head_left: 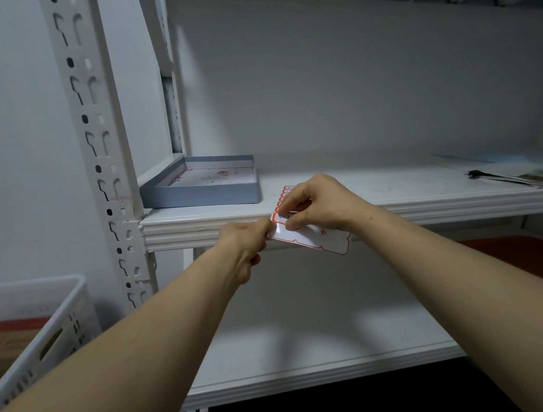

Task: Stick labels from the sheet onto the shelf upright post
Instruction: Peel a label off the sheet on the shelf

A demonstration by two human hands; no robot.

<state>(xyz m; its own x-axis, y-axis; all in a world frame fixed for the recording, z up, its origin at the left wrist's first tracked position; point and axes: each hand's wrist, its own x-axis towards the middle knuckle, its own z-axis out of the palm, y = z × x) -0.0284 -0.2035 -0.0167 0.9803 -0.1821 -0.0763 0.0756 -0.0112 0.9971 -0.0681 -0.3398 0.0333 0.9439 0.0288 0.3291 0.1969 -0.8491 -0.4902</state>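
Sheet (312,242) — in left grip (246,241), right grip (320,205)

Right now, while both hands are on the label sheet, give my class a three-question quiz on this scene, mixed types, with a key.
1. True or false: the label sheet lies flat on the shelf.
2. What sits on the shelf nearest the upright post? A. grey tray B. bottle C. tape roll
3. Which hand pinches the sheet's left corner?
Key: 1. False, both hands hold it before the shelf edge. 2. A. 3. The left hand; the right hand fingers its top.
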